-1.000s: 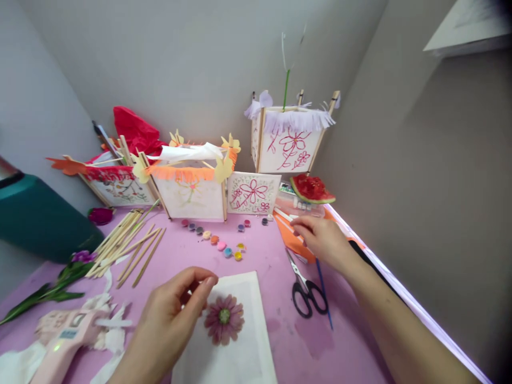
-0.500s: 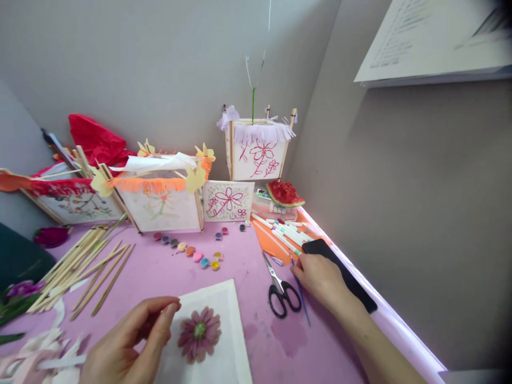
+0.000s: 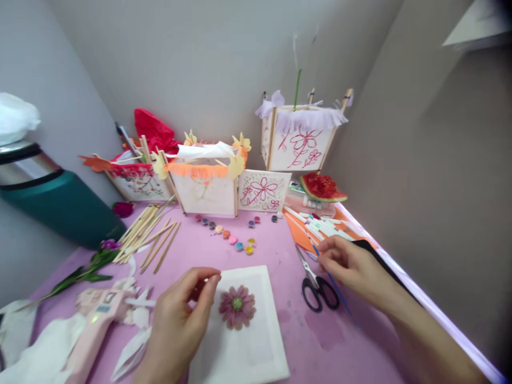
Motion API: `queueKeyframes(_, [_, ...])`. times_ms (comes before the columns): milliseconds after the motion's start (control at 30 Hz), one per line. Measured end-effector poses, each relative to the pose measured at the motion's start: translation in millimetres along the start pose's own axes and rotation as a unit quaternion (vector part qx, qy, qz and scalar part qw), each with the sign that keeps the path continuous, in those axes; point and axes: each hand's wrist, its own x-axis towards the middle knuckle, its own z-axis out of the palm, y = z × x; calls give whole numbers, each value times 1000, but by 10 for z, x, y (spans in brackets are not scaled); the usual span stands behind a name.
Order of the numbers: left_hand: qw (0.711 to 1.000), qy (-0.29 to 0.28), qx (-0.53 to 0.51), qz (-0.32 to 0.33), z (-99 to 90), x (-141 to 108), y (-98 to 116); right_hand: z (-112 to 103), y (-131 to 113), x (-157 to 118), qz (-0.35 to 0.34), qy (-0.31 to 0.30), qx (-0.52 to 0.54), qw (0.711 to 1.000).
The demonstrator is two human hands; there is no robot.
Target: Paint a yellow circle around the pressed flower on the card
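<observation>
A white square frame panel (image 3: 264,330) bears a purple pressed-looking flower (image 3: 237,306). My left hand (image 3: 178,314) is at the panel's far left corner, thumb and forefinger pinched together; whether the corner or something tiny is between them cannot be seen. Over on the right, my right hand (image 3: 352,264) has thumb and fingertips closed on a thin blue-handled paintbrush (image 3: 340,292), whose handle slants toward me. Black-handled scissors (image 3: 316,290) lie just left of that brush.
Small paint pots (image 3: 233,240) and decorated paper lanterns (image 3: 206,192) stand behind the panel. Markers (image 3: 326,226) and a phone (image 3: 372,249) lie on the right. At left are wooden sticks (image 3: 144,229), a pink glue gun (image 3: 100,317) and a teal bottle (image 3: 68,205).
The view has swung left, bringing the bottle and glue gun into sight. My right hand has lifted slightly, its fingers round the brush. My left hand keeps its place by the panel corner.
</observation>
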Motion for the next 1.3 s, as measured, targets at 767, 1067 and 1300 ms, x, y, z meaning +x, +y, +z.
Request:
queueKeyframes(767, [987, -128, 37, 84, 293, -155, -98, 770, -596, 507, -78, -6, 336, 939])
queueKeyframes(1067, [981, -107, 61, 153, 325, -141, -164, 924, -431, 450, -67, -54, 231, 969])
queueKeyframes(1300, [978, -106, 70, 168, 348, -132, -180, 1022, -387, 396, -139, -93, 121, 978])
